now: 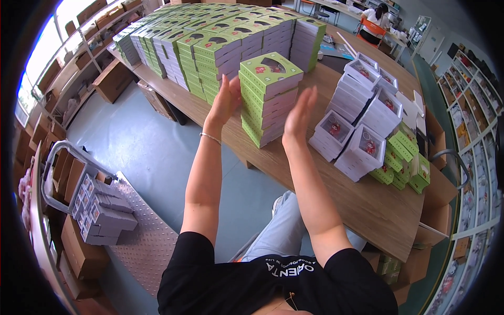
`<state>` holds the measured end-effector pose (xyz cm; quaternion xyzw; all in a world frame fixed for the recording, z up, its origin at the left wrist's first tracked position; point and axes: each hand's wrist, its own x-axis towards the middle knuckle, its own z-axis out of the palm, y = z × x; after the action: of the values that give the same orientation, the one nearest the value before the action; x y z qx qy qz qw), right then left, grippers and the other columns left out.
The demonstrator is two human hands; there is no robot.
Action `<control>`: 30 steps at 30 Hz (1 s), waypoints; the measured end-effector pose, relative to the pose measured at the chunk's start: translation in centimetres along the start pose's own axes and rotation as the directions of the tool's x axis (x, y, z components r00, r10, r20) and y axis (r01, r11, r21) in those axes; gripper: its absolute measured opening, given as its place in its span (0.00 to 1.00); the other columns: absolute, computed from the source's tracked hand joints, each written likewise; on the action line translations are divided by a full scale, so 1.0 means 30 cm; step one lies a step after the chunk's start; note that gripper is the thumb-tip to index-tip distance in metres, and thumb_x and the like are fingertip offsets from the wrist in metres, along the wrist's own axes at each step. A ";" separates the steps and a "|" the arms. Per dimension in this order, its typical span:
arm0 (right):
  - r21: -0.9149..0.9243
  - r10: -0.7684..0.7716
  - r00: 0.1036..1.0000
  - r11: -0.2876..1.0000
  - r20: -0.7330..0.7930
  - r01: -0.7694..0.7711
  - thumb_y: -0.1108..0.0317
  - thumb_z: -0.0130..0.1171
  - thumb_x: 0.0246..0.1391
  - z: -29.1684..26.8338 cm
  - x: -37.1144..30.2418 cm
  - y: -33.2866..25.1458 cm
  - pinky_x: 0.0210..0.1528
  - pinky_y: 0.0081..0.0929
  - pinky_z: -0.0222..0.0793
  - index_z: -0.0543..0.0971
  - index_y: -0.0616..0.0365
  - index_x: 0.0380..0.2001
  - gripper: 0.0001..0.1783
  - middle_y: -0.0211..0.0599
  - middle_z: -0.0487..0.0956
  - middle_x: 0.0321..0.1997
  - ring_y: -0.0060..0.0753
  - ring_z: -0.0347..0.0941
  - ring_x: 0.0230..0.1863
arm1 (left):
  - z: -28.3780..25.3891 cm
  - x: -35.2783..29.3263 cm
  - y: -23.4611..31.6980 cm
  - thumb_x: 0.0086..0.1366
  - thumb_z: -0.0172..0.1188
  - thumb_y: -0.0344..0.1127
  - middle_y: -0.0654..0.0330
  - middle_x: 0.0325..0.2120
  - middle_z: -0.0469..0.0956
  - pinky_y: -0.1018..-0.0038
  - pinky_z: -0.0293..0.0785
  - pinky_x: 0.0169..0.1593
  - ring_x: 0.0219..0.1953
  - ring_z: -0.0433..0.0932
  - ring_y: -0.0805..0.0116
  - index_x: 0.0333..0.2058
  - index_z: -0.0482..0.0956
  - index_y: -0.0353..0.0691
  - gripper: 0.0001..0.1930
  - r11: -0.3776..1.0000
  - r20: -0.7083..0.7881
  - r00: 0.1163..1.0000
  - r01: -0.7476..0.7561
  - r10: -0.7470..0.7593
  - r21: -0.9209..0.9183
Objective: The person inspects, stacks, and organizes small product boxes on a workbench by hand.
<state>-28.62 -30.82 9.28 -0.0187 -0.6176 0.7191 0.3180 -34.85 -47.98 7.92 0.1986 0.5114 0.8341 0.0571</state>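
Observation:
A tall stack of green-and-white gift boxes (270, 79) with windowed lids stands near the front edge of the wooden table (341, 184). My left hand (227, 101) is upright along the stack's left side, palm inward and fingers stretched out; whether it touches cannot be told. On the other side, my right hand (299, 115) is held the same way, flat and open, close to the stack's right face. Neither hand is wrapped round anything. Right of my right hand stand stacks of white boxes (367, 144) with clear windows, small red figures showing inside.
Many stacked green boxes (210, 47) fill the table's far left. Flat green sleeves (401, 152) lie by the white boxes at right. A platform trolley (142, 236) with white boxes stands at lower left. A person sits on an orange chair (371, 29) at the back.

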 end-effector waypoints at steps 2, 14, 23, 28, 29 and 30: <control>0.035 0.172 0.984 0.984 0.055 -0.174 0.42 0.35 0.67 -0.043 -0.138 0.012 0.72 0.38 0.41 0.45 0.74 0.67 0.44 0.64 0.49 0.71 0.48 0.45 0.73 | -0.081 -0.063 -0.077 0.72 0.37 0.58 0.60 0.55 0.72 0.72 0.59 0.64 0.59 0.66 0.69 0.62 0.64 0.36 0.32 0.972 0.077 0.997 -0.040 0.023 0.233; -0.488 0.025 0.880 0.839 0.475 0.239 0.66 0.63 0.50 -0.098 -0.285 0.312 0.68 0.50 0.47 0.44 0.76 0.65 0.49 0.72 0.51 0.66 0.70 0.51 0.65 | -0.020 -0.150 -0.173 0.54 0.72 0.35 0.63 0.49 0.75 0.75 0.67 0.57 0.51 0.71 0.73 0.57 0.68 0.35 0.33 0.975 0.055 0.998 -0.002 -0.010 0.222; -0.368 0.006 0.975 0.927 0.221 0.078 0.86 0.49 0.41 -0.075 -0.096 0.294 0.55 0.47 0.66 0.60 0.71 0.55 0.32 0.61 0.74 0.49 0.63 0.70 0.53 | 0.152 -0.129 -0.309 0.62 0.59 0.20 0.58 0.60 0.67 0.73 0.63 0.62 0.60 0.66 0.70 0.66 0.59 0.38 0.33 0.950 -0.242 0.941 -0.171 0.236 0.261; -0.347 0.046 0.992 0.938 0.114 -0.004 0.85 0.48 0.42 -0.093 -0.022 0.328 0.56 0.47 0.65 0.62 0.74 0.53 0.29 0.63 0.73 0.49 0.63 0.69 0.55 | 0.249 -0.066 -0.380 0.61 0.58 0.21 0.47 0.66 0.57 0.70 0.56 0.67 0.67 0.58 0.59 0.67 0.56 0.39 0.35 0.900 -0.312 0.878 -0.242 0.362 0.362; -0.434 -0.014 0.999 0.901 0.036 0.028 0.85 0.48 0.43 -0.101 -0.013 0.342 0.58 0.47 0.63 0.61 0.76 0.54 0.29 0.65 0.72 0.51 0.63 0.68 0.56 | 0.277 -0.050 -0.400 0.61 0.58 0.21 0.47 0.66 0.57 0.70 0.56 0.67 0.67 0.58 0.59 0.67 0.56 0.39 0.35 0.902 -0.303 0.882 -0.247 0.360 0.354; -0.508 -0.069 0.997 0.860 -0.023 0.048 0.84 0.49 0.44 -0.081 -0.019 0.338 0.60 0.46 0.61 0.61 0.78 0.55 0.30 0.67 0.70 0.53 0.63 0.66 0.58 | 0.280 -0.049 -0.407 0.61 0.58 0.22 0.44 0.67 0.53 0.68 0.55 0.67 0.68 0.55 0.55 0.67 0.56 0.39 0.36 0.841 -0.331 0.853 -0.203 0.403 0.502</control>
<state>-31.55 -29.33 -0.64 -0.0973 -0.7788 0.5207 0.3358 -31.55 -35.70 0.18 0.1005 0.6506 0.7139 -0.2388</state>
